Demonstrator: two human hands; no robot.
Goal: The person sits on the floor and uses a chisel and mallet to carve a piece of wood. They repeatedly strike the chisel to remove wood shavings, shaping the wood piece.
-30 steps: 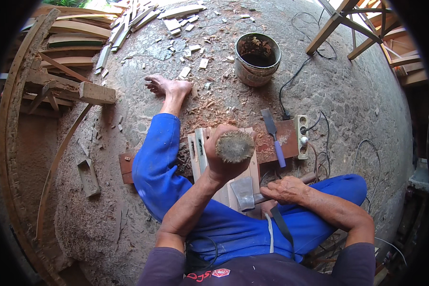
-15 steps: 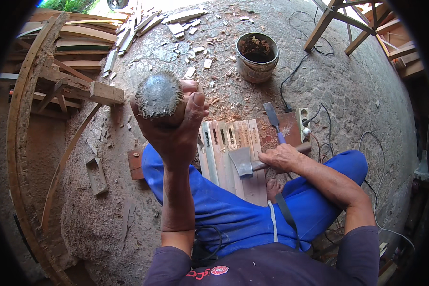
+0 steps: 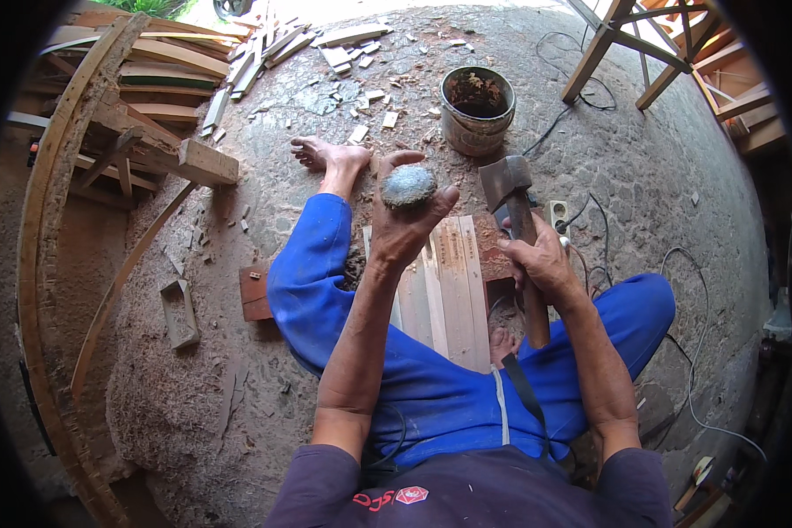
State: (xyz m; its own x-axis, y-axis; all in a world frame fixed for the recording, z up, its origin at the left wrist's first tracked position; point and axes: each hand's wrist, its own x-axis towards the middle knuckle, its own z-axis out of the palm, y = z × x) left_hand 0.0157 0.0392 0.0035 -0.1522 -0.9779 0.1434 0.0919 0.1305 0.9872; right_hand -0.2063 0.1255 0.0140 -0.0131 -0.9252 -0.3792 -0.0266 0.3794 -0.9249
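My left hand (image 3: 398,236) is wrapped round an upright wooden tool handle (image 3: 408,187). Only its round, grey, frayed end shows; the rest is hidden below the fingers. My right hand (image 3: 546,260) grips a hatchet (image 3: 505,181) by its wooden handle, the metal head raised at the far end. Under and between the hands lie pale wooden strips (image 3: 453,308) side by side, some with slots or rough marks cut in them. Behind the hatchet, the blade of a chisel (image 3: 502,216) is partly visible.
A dirty bucket (image 3: 477,113) stands beyond the strips. Cables and a power strip (image 3: 556,214) lie at the right. Wood offcuts (image 3: 339,58) and shavings litter the floor. To the left are a small wooden box (image 3: 179,314) and a curved timber frame (image 3: 48,176). My left foot (image 3: 334,157) is stretched forward.
My left hand has moved down and right with the handle, over the strips. My right hand has lifted the hatchet and turned it head up. My left foot now shows ahead.
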